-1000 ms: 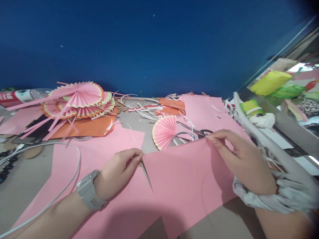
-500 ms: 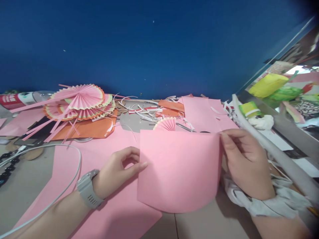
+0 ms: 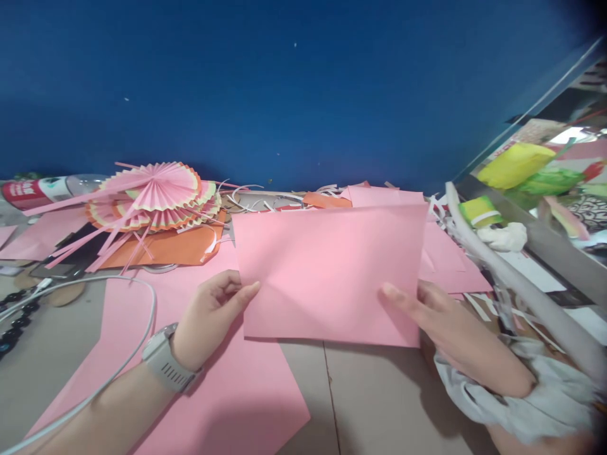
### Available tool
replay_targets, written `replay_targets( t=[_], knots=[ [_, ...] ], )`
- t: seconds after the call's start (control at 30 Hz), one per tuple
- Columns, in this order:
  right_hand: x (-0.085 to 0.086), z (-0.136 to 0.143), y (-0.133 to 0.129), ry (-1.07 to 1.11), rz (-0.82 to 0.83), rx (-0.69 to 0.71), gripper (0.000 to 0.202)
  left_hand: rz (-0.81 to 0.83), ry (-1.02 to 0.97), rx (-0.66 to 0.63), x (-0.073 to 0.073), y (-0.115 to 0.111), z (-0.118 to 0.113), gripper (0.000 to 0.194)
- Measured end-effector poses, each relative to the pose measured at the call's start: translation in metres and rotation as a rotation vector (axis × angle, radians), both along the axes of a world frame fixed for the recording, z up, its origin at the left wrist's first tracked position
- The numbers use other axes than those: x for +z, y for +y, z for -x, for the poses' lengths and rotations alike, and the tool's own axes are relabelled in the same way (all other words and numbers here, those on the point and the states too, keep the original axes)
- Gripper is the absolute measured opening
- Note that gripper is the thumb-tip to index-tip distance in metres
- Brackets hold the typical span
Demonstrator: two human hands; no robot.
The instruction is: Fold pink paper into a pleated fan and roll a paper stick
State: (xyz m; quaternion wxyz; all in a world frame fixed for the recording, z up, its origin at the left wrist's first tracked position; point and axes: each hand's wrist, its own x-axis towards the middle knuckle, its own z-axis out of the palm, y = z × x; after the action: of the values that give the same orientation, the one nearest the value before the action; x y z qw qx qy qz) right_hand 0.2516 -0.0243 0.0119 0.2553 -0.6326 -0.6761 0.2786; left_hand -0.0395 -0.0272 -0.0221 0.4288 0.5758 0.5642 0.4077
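Note:
A pink paper sheet (image 3: 327, 272) is held up above the table, its face toward me. My left hand (image 3: 213, 316) pinches its left edge, thumb on the near face and fingers behind. On the right side, my right hand (image 3: 441, 322) grips the sheet the same way, thumb in front. Under my left hand and forearm lies a larger pink sheet (image 3: 227, 398), flat on the table. The fan seen earlier behind the held sheet is hidden now.
Folded pink paper fans (image 3: 156, 189) rest on orange paper (image 3: 180, 246) at the back left, near a bottle (image 3: 38, 191). A white cable (image 3: 147, 328) loops at left. Pink sheets (image 3: 446, 259) and a pale tube (image 3: 516, 284) lie at right. Behind stands a blue wall (image 3: 284, 95).
My right hand has moved down from the sheet's upper right corner to its right side. The sheet, curved at its lower edge before, is now spread flatter and sits higher.

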Motion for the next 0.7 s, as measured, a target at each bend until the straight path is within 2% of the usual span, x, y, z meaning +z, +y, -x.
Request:
replay_targets(
  t=[0.1,0.13,0.3,0.47,0.57,0.6,0.63,0.7],
  knots=[
    [-0.001,0.002,-0.002,0.074,0.266,-0.081,0.037,-0.017,-0.067,0.057,0.002,0.001,-0.002,0.018],
    [-0.001,0.003,-0.003,0.088,0.295,-0.087,0.037,-0.029,-0.093,0.068,0.002,0.000,-0.002,0.015],
    [-0.003,0.003,0.000,-0.029,0.201,-0.095,0.037,-0.108,-0.190,0.104,0.003,0.000,-0.006,0.011],
    [-0.009,-0.004,-0.001,0.119,0.142,-0.017,0.030,-0.148,-0.364,-0.039,-0.001,0.003,-0.008,0.043],
    [-0.011,-0.007,-0.003,0.329,0.151,-0.036,0.024,-0.214,-0.373,0.048,-0.004,0.004,-0.006,0.069],
    [-0.011,-0.007,-0.004,0.390,0.141,-0.059,0.022,-0.233,-0.344,0.108,-0.005,0.003,-0.004,0.070],
    [-0.012,-0.007,-0.004,0.438,0.127,-0.082,0.021,-0.233,-0.313,0.148,-0.006,0.002,-0.003,0.060],
    [-0.012,-0.007,-0.005,0.480,0.105,-0.099,0.020,-0.162,-0.299,0.130,-0.007,-0.001,0.000,0.027]
  ],
)
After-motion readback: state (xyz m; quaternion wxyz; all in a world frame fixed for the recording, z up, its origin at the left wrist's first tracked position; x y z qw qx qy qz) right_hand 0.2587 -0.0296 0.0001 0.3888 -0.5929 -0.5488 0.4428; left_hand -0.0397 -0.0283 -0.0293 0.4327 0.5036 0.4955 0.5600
